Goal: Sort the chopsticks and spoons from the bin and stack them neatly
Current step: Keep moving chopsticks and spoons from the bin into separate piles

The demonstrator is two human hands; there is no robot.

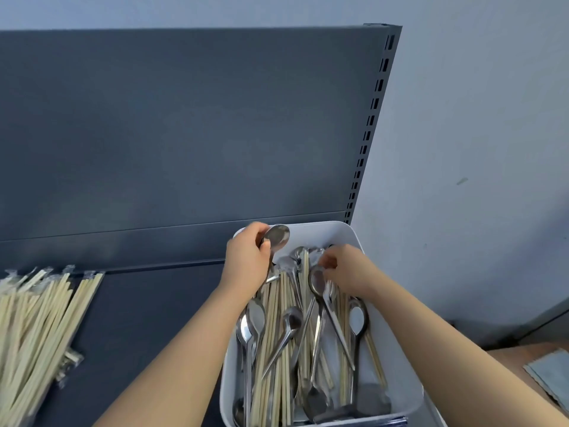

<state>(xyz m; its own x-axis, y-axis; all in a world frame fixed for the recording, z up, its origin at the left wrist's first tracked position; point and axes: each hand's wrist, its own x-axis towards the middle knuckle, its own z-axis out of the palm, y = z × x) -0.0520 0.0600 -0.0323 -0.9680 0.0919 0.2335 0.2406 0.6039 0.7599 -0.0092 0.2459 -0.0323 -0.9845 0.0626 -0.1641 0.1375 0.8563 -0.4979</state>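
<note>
bin (326, 235) nearest, spoons (257, 315) and chopsticks (274, 334) tangled inside | raised spoon (277, 237) gripped in left hand (246, 257), bin's far-left corner | second spoon (317, 280) pinched in right hand (345, 269), bin's far middle | lift straight, avoid snagging

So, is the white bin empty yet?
No, far from empty: the bin holds a mixed heap of spoons and chopsticks. The left hand holds a spoon at the far rim.

This is looking like a shop or stockroom: dark grey metal display shelving (184, 118) with a slotted upright post (374, 109) is standing against a pale plain wall (477, 118), and wrapped wooden chopsticks (37, 328) are lying in bulk at its left edge.
</note>
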